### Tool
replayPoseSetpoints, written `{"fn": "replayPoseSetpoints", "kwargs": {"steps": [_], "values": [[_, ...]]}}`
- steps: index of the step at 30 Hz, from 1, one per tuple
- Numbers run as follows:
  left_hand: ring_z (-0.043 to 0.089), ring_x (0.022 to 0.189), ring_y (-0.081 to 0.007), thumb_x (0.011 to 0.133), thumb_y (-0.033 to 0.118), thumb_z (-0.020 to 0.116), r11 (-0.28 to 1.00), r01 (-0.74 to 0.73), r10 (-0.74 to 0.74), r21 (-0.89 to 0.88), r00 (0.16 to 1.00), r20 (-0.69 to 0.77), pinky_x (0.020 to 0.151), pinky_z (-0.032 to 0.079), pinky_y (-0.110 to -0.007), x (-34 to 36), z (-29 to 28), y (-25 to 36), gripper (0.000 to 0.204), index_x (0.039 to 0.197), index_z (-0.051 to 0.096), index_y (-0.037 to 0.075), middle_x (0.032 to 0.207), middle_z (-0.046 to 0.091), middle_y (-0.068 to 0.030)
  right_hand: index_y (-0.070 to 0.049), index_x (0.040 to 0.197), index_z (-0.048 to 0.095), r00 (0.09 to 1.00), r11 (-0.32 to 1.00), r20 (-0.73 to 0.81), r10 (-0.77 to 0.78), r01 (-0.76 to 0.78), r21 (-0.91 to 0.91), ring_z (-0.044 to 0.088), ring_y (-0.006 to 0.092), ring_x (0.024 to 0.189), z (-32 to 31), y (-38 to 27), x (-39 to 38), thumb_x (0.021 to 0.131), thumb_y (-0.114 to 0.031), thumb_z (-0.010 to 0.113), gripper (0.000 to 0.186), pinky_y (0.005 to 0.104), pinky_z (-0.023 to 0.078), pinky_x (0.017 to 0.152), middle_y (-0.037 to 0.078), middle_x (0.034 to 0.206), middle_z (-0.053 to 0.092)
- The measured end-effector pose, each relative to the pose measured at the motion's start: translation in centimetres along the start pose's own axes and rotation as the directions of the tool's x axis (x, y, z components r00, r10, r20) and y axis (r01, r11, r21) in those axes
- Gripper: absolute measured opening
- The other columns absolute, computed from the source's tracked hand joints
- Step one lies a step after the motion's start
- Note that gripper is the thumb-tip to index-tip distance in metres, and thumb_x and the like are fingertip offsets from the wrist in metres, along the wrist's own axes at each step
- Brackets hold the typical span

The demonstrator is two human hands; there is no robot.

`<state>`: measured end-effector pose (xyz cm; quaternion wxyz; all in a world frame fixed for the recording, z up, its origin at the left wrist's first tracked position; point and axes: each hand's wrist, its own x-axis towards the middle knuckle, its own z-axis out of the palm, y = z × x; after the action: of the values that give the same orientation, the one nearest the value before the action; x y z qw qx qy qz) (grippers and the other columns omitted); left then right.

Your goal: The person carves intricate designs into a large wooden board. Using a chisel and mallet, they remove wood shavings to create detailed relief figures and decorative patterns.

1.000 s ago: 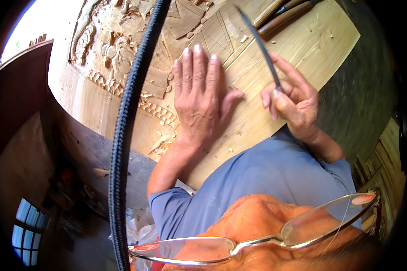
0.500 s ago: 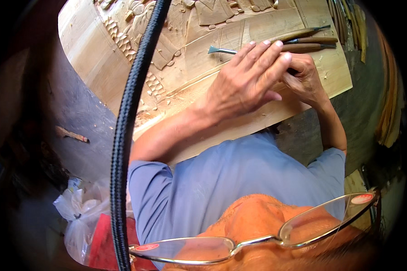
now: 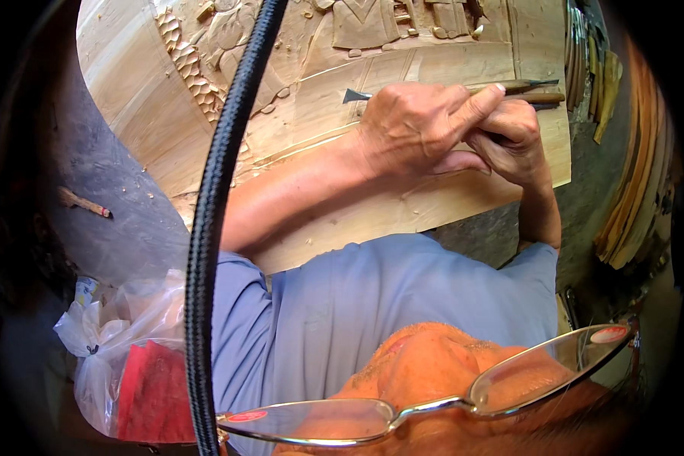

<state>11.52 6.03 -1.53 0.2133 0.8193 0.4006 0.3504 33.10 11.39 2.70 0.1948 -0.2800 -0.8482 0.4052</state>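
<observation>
A flared metal chisel blade (image 3: pixel 354 96) lies over the smooth, pale wooden board (image 3: pixel 463 64), pointing left, its long axis running crosswise behind the left hand (image 3: pixel 414 125), with rounded wooden handles (image 3: pixel 518 86) farther right. Both hands meet with fingers curled, the right hand (image 3: pixel 509 138) fist-like (whether either pinches anything, I cannot tell)

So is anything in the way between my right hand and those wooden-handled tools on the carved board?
Nothing visible stands between your right hand and the wooden-handled tools just beyond it. Your left hand, beside it, hides part of them, so I can't tell what's underneath.
</observation>
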Motion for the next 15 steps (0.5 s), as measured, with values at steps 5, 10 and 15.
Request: {"fn": "replayPoseSetpoints", "kwargs": {"steps": [5, 10, 15], "values": [[0.078, 0.081, -0.0245, 0.076, 0.077, 0.079, 0.989, -0.031, 0.013, -0.145, 0.992, -0.126, 0.064, 0.061, -0.034, 0.8, 0.9, -2.0, 0.097, 0.142, 0.066, 0.006, 0.100, 0.078, -0.0067, 0.001, 0.097, 0.080, 0.994, 0.995, -0.031, 0.101, -0.101, -0.006, 0.074, 0.0282, 0.070, 0.3, 0.2, 0.7, 0.083, 0.000, 0.084, 0.014, 0.0368, 0.057, 0.062, 0.014, 0.081, 0.075], [0.077, 0.079, -0.0244, 0.078, 0.077, 0.077, 0.989, -0.056, 0.038, -0.138, 0.991, -0.126, 0.063, 0.060, -0.035, 1.2, 0.3, -2.9, 0.092, 0.137, 0.069, 0.007, 0.099, 0.078, -0.0060, 0.000, 0.097, 0.081, 1.000, 0.989, -0.019, -0.022, 0.019, -0.147, 0.073, 0.0280, 0.067, 0.1, 0.6, 1.5, 0.081, -0.003, 0.086, 0.017, 0.0360, 0.055, 0.059, 0.013, 0.081, 0.075], [0.076, 0.077, -0.0241, 0.080, 0.076, 0.076, 0.991, -0.062, 0.052, -0.121, 0.995, -0.082, 0.061, 0.059, -0.035, 1.5, 0.2, -3.3, 0.089, 0.138, 0.069, 0.009, 0.097, 0.077, -0.0052, 0.000, 0.095, 0.080, 0.997, 0.980, -0.056, -0.059, 0.047, -0.191, 0.071, 0.0269, 0.064, 0.1, 1.0, 1.5, 0.080, -0.003, 0.086, 0.017, 0.0357, 0.053, 0.056, 0.013, 0.078, 0.074]]}}
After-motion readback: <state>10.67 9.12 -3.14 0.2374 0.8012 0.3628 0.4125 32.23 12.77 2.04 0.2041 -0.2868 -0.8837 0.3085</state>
